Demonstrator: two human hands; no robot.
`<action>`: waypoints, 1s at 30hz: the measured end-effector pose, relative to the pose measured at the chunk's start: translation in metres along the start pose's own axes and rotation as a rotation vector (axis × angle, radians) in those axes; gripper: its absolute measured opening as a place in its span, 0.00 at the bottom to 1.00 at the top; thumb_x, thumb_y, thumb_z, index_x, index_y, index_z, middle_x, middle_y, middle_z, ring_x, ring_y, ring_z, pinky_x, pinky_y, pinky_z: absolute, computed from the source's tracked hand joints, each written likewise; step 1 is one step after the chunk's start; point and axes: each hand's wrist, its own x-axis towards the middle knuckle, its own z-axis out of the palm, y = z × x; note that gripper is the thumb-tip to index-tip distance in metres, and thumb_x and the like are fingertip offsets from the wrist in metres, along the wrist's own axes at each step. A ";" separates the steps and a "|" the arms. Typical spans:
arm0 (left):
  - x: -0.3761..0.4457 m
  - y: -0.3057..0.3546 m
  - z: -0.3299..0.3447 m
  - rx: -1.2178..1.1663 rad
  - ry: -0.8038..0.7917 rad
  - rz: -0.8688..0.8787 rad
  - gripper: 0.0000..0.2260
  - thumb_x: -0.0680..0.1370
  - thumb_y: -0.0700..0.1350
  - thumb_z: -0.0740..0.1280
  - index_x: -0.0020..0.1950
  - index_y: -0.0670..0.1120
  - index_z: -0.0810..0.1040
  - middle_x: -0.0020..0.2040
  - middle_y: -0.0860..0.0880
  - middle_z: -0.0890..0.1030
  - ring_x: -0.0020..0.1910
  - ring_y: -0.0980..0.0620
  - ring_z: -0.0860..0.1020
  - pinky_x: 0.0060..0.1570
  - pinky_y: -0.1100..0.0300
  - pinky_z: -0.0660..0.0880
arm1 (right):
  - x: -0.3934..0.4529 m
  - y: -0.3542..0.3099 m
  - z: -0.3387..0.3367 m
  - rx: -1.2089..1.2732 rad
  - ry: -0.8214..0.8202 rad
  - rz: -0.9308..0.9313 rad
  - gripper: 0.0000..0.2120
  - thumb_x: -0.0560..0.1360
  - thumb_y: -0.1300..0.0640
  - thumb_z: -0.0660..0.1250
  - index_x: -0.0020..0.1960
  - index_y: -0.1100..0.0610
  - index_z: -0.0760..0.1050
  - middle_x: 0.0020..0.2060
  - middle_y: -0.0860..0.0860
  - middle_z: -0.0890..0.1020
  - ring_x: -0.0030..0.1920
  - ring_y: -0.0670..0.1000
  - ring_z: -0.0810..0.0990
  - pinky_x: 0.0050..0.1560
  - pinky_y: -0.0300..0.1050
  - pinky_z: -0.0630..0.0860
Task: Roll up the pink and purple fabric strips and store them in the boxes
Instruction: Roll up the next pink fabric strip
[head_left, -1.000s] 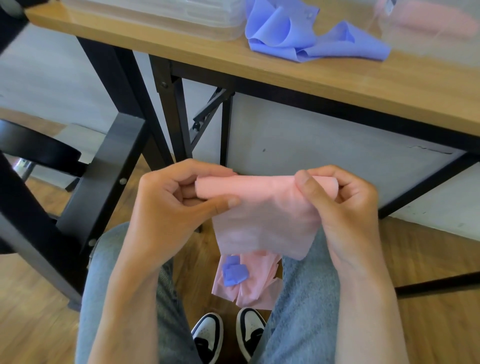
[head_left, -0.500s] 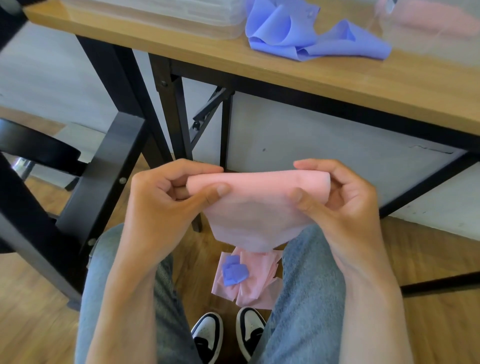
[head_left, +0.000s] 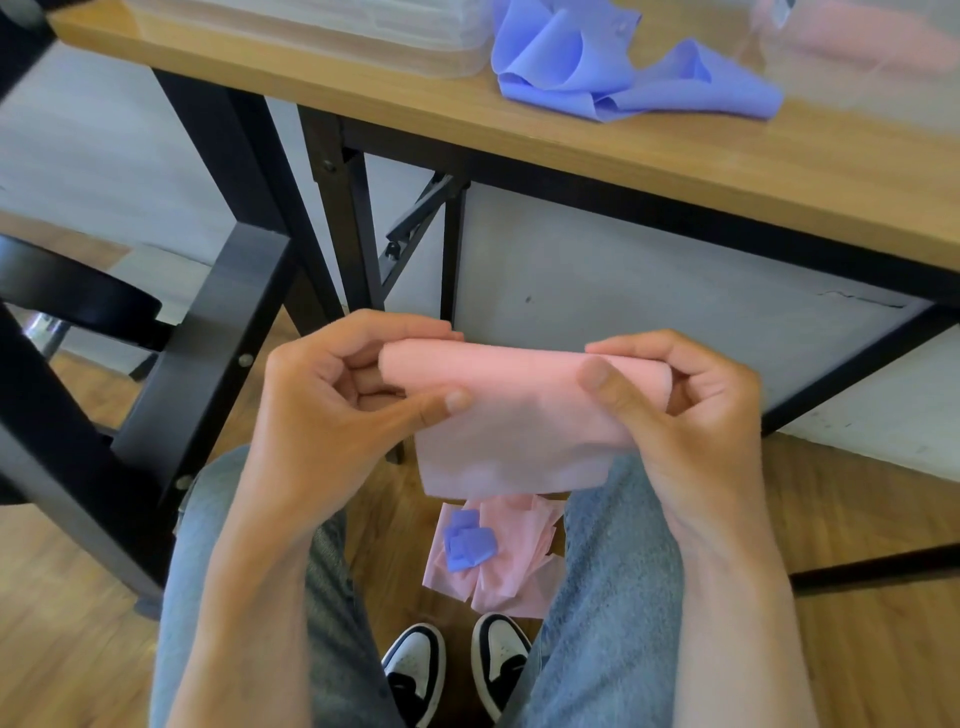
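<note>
Below the desk (head_left: 675, 171) edge, both hands pinch a pink strip (head_left: 519, 410): left hand (head_left: 332, 410) fingers curl round one roll end, right hand (head_left: 680, 415) fingers round the other; its tail hangs down.

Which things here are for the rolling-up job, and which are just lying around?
For the job: pink strip held by left hand and right hand; purple strip; clear boxes; pink pile on floor.

Just there: table, chair, shoes.
</note>
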 end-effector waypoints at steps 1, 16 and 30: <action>0.000 0.001 0.001 0.005 -0.002 0.009 0.15 0.70 0.45 0.76 0.56 0.45 0.82 0.52 0.52 0.85 0.54 0.52 0.84 0.44 0.64 0.82 | 0.000 0.000 0.001 0.003 0.023 0.000 0.04 0.69 0.51 0.78 0.43 0.48 0.85 0.41 0.46 0.86 0.44 0.46 0.84 0.37 0.36 0.77; 0.001 0.000 0.001 0.051 0.056 0.008 0.11 0.72 0.48 0.74 0.52 0.48 0.83 0.50 0.55 0.85 0.51 0.54 0.84 0.41 0.67 0.81 | -0.001 -0.002 -0.002 -0.001 -0.107 0.012 0.10 0.69 0.53 0.80 0.49 0.48 0.85 0.47 0.47 0.87 0.49 0.48 0.84 0.41 0.35 0.78; 0.001 0.002 0.000 0.045 0.016 0.018 0.13 0.71 0.47 0.75 0.55 0.48 0.83 0.52 0.54 0.85 0.54 0.53 0.84 0.43 0.66 0.81 | 0.000 -0.001 -0.004 -0.021 -0.089 -0.001 0.07 0.69 0.54 0.79 0.46 0.47 0.85 0.45 0.47 0.87 0.47 0.47 0.84 0.38 0.38 0.79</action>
